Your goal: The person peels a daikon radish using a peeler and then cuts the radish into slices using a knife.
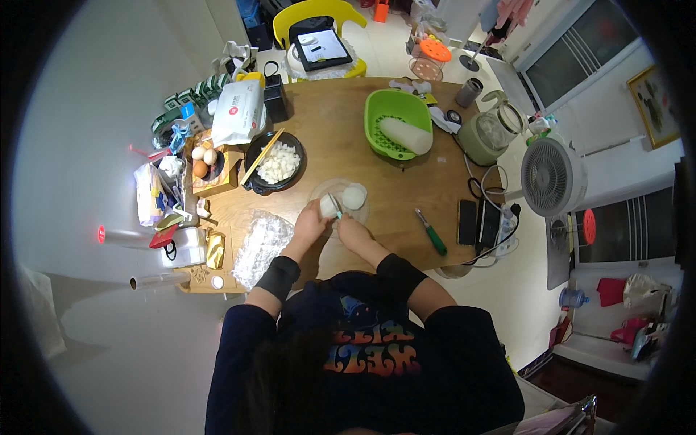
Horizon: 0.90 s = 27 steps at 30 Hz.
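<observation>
My left hand (310, 222) steadies a piece of peeled white vegetable (328, 207), likely radish, on a clear round board (326, 185). In my right hand (352, 231) is a small knife (334, 203) with a pale blue handle, its blade against the piece. Round white slices (354, 196) lie just right of the blade on the same board. Beyond my left hand, a black bowl (300, 176) holds white diced pieces (279, 163), with wooden chopsticks (262, 156) laid across it. A longer peeled white radish (405, 136) rests in a green basket (371, 122) farther back.
To the right lie a green-handled peeler (432, 232), a phone (466, 222) and cables near a power strip (507, 225). A kettle (484, 138) and a fan (549, 176) stand beyond. At left are bubble wrap (265, 247), eggs (200, 168) and a wipes pack (239, 111).
</observation>
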Motion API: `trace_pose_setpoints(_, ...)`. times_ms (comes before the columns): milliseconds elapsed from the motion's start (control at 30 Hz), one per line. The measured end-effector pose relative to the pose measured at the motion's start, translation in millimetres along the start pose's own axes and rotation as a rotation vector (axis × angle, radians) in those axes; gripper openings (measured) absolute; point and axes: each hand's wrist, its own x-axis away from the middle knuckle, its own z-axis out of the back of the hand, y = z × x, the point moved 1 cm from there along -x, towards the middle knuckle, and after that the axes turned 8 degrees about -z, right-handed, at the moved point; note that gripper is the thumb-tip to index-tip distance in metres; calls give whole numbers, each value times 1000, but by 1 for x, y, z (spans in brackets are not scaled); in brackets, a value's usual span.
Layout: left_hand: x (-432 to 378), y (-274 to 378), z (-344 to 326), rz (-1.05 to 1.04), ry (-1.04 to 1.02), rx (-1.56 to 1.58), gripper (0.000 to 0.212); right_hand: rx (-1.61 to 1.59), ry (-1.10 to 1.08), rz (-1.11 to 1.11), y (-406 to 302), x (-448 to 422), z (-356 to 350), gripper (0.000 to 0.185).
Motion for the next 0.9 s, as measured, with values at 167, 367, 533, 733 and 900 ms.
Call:
trace_pose_setpoints(167, 0, -1, 2, -17, 30, -10, 55, 12, 42, 68, 0, 0, -2, 22)
trace_pose_setpoints(367, -4, 14, 14, 71, -31, 36, 48, 49, 115, 71, 8, 9, -12, 20)
trace_pose_setpoints(533, -5, 11, 10, 84, -39, 52, 45, 58, 113, 112, 14, 6, -19, 21)
trace_pose_setpoints(733, -4, 6, 8, 25, -16, 16, 45, 18, 108, 54, 18, 2, -26, 21)
trace_pose_setpoints(900, -6, 15, 14, 91, -55, 27, 43, 61, 150, 111, 17, 3, -24, 20)
